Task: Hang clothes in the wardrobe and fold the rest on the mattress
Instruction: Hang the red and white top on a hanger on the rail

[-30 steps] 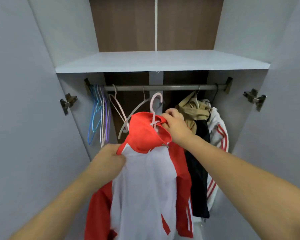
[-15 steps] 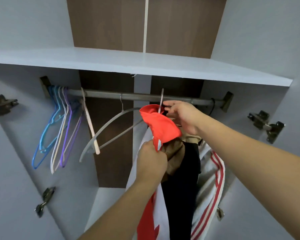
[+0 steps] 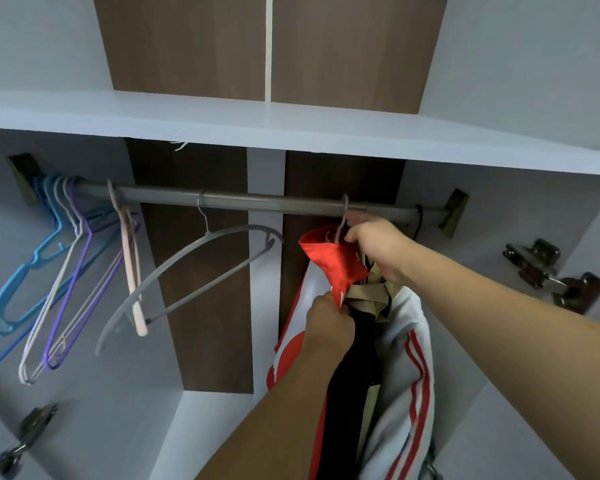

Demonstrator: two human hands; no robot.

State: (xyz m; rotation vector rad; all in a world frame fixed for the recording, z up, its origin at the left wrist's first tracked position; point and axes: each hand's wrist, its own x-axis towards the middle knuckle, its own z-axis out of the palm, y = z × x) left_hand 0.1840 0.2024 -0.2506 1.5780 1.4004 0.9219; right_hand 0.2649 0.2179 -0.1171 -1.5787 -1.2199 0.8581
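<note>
A red and white jacket [image 3: 329, 261] hangs on a pale pink hanger [image 3: 343, 220] whose hook sits over the grey wardrobe rail [image 3: 257, 202]. My right hand [image 3: 378, 247] grips the hanger's neck just under the rail. My left hand [image 3: 328, 323] pinches the jacket's front edge below the red collar. To the right of the jacket hang a tan garment [image 3: 371, 296], a black garment [image 3: 354, 375] and a white jacket with red stripes [image 3: 409, 375].
An empty grey hanger [image 3: 187, 271] hangs mid-rail. A pink hanger [image 3: 132, 265] and several blue, purple and white ones [image 3: 49, 282] crowd the rail's left end. A white shelf [image 3: 291, 126] runs above the rail. Door hinges [image 3: 548, 271] stick out on the right.
The hanger's hook has gone up onto the rail with my right hand. My left hand moved from the jacket's left shoulder to its front edge. The view has come closer.
</note>
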